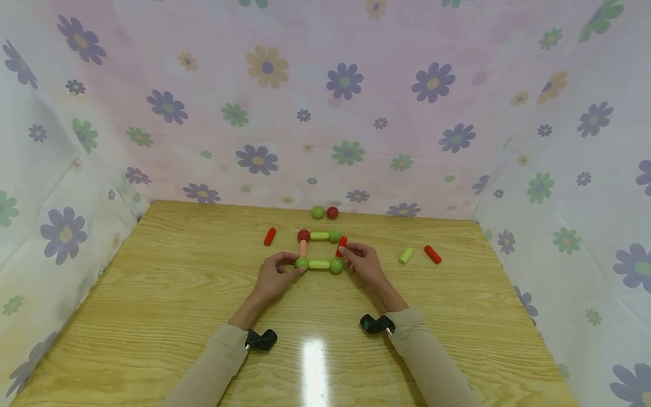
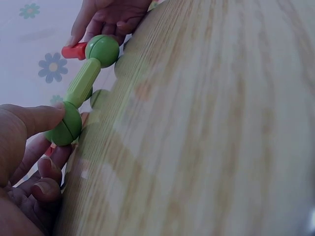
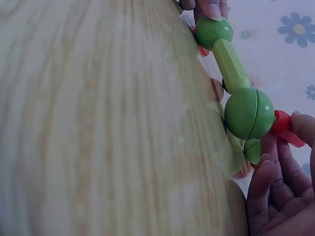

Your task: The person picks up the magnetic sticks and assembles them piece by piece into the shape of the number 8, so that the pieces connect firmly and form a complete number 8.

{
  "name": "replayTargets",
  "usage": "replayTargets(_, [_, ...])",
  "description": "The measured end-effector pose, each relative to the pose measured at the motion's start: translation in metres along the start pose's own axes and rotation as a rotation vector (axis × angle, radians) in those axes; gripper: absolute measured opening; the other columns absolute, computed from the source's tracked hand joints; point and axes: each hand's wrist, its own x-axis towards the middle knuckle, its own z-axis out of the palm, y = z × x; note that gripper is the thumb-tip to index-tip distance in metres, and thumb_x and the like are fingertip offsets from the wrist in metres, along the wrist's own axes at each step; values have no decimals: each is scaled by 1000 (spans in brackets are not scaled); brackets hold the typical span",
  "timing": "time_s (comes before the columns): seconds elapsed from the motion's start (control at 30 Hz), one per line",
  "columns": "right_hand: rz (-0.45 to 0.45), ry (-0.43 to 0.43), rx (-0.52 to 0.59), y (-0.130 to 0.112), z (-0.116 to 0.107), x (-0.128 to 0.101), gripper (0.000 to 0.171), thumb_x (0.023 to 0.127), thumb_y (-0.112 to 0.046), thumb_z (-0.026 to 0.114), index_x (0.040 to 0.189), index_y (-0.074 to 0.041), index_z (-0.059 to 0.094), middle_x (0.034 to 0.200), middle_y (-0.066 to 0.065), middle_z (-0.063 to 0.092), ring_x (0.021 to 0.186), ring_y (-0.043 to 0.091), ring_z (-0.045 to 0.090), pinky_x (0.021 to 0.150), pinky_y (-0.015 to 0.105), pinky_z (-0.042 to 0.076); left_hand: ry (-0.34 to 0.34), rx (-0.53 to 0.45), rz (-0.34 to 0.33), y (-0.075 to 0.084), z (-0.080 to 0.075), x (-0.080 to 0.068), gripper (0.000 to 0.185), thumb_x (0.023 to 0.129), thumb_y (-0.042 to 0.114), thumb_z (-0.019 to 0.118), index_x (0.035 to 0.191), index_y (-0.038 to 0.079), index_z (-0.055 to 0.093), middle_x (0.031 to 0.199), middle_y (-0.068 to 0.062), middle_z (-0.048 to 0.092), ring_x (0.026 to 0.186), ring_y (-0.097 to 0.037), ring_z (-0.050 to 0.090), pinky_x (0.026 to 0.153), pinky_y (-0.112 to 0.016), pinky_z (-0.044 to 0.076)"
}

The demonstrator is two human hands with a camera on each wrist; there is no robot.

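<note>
left hand (image 1: 274, 277) pinches green ball (image 1: 302, 262) | right hand (image 1: 363, 264) pinches red rod (image 1: 341, 246) | loose rods beside

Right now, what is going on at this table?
A person is joining toy rods and balls on a wooden table. The left hand pinches a green ball at one end of the near green rod. The right hand holds a red rod against the ball at the other end.
</note>
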Motion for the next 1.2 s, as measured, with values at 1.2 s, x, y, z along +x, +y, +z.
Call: replayTargets(1.2, [7, 53, -61, 3, 7, 5, 37, 100, -27, 68, 124, 2, 70, 101, 13, 75, 72, 10, 61, 59, 23, 48, -7, 33, -11, -3, -3, 1, 29, 89, 14, 80, 117, 6, 72, 113, -13, 73, 55, -8, 42, 52, -22, 37])
